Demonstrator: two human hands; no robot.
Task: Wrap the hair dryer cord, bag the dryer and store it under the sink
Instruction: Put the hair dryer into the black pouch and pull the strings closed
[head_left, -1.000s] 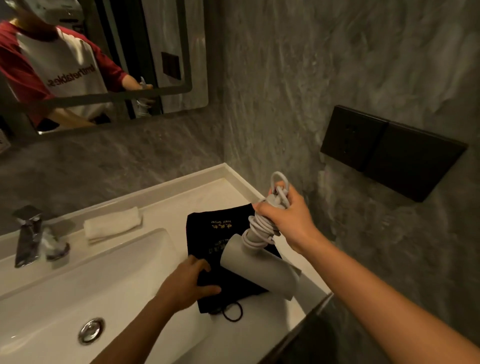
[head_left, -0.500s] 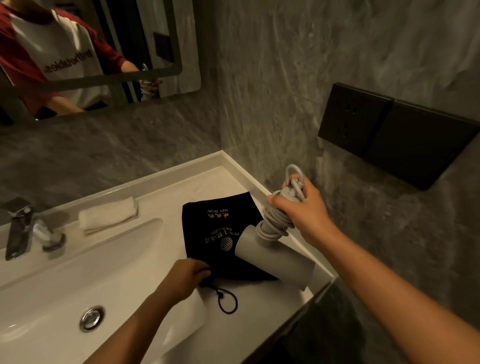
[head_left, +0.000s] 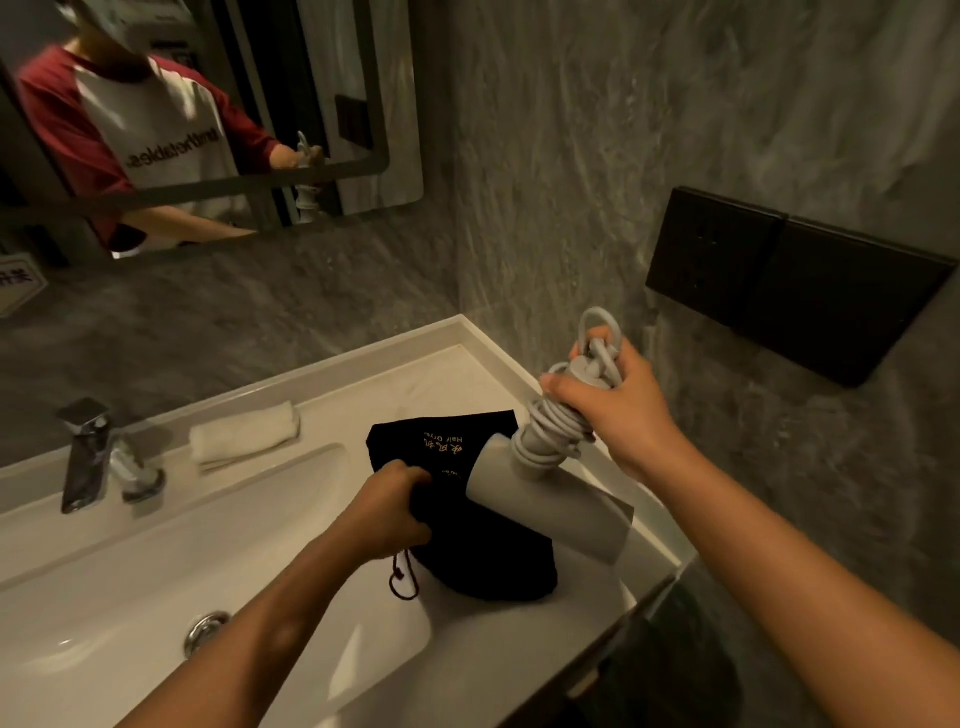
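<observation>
My right hand (head_left: 618, 405) grips the handle of the grey hair dryer (head_left: 550, 514), whose cord (head_left: 550, 441) is coiled around that handle with a loop sticking up past my fingers. The dryer's barrel hangs just above the black drawstring bag (head_left: 483, 566), which lies on the white counter (head_left: 467, 649) right of the basin. My left hand (head_left: 389, 514) pinches the bag's near left edge and lifts the cloth into a bunch. The bag's drawstring (head_left: 402, 579) dangles below that hand.
The white basin (head_left: 156, 571) with its drain (head_left: 205, 629) lies to the left, a chrome tap (head_left: 88, 457) and a folded white towel (head_left: 244, 434) behind it. A mirror (head_left: 208, 104) hangs above. Black wall panels (head_left: 789, 280) sit on the right wall, close to my right hand.
My left hand has closed on the bag's edge and pulled it up off the counter, bunching the cloth. The dryer in my right hand has stayed over the bag.
</observation>
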